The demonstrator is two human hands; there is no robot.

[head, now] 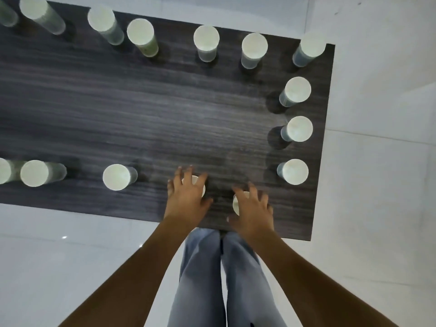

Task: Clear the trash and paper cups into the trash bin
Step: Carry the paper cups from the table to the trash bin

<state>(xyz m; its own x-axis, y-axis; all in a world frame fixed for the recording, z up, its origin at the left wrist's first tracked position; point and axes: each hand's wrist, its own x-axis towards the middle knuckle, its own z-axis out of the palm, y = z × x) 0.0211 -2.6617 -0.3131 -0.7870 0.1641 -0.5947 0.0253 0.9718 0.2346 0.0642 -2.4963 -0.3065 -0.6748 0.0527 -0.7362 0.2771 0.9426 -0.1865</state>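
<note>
The left hand [187,197] was spread over a cup [197,185] near the front edge of the dark wood-grain table [153,109], its fingers draped over the rim, though whether they actually gripped it could not be told. The right hand [253,208] lay the same way over a second cup [236,204] just beside the first, fingers fanned across its top, grip equally unclear. More cups stood upright along the table's edges: one [117,177] to the left of the hands, one [293,171] to the right near the corner, and a row [206,38] along the far side. The person stood at the table's front edge in light jeans [205,267] on a white tiled floor [377,161].
</note>
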